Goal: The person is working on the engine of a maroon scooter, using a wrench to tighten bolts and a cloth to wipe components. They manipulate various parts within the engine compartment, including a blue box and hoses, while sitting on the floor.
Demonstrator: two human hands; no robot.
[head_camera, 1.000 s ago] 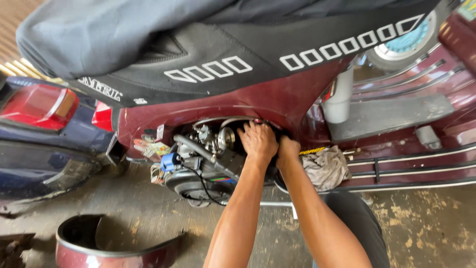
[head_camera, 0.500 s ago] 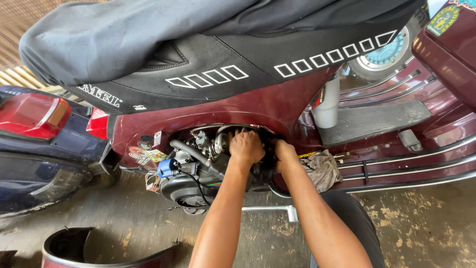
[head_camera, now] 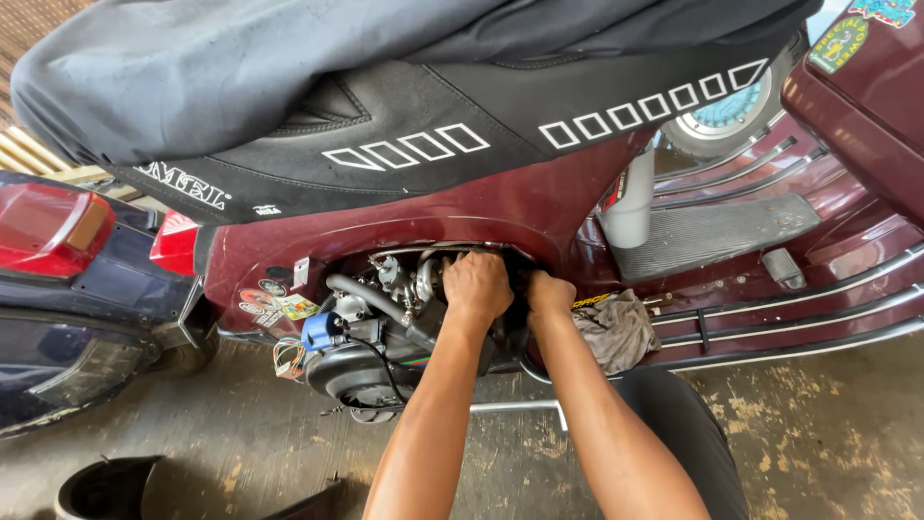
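Here, both hands [head_camera: 510, 289] inside scooter engine bay [head_camera: 385, 327]

Evenly lit by soft daylight, brightest at the top left corner, with mild sheen on the maroon scooter body [head_camera: 539, 207], deep shadow inside the engine bay [head_camera: 385, 318], sharp focus throughout, slight wide-angle bending toward the edges.

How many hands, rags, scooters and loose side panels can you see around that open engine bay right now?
Bare hands: 2, left hand, right hand
Crumpled grey rags: 1
Scooters: 2, maroon scooter, dark blue scooter
Loose maroon side panels on the concrete floor: 1
Total: 6
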